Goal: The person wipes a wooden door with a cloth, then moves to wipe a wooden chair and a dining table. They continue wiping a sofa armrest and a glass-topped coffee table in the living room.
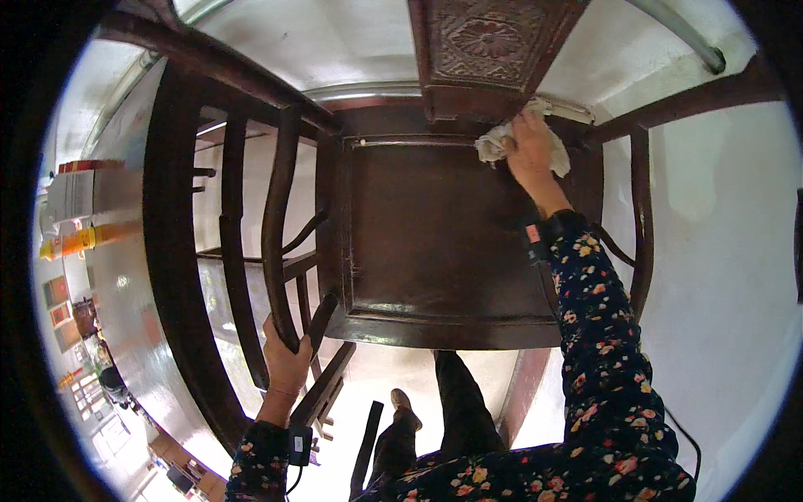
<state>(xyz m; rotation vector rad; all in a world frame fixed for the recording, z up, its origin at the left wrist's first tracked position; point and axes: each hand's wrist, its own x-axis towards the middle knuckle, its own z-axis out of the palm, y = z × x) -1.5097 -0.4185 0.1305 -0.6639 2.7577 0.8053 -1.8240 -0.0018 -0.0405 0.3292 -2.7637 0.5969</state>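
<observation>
A dark brown wooden armchair (443,226) stands in front of me, its flat seat framed by a raised border. My right hand (534,155) presses a crumpled whitish cloth (495,144) onto the far right corner of the seat, by the foot of the carved backrest (493,42). The fingers are closed over the cloth, and part of it bunches out beyond them. At the near left, my left hand (286,358) is wrapped round the front end of the chair's left armrest (278,226). Its fingertips are partly hidden behind the wood.
A dark-edged table (134,251) runs along the left, with a yellow-orange package (79,243) and a red-topped box (79,192) on it. A white wall (719,251) rises close on the right. The chair's right armrest (686,109) stands beside my right arm. A pipe (686,33) runs behind.
</observation>
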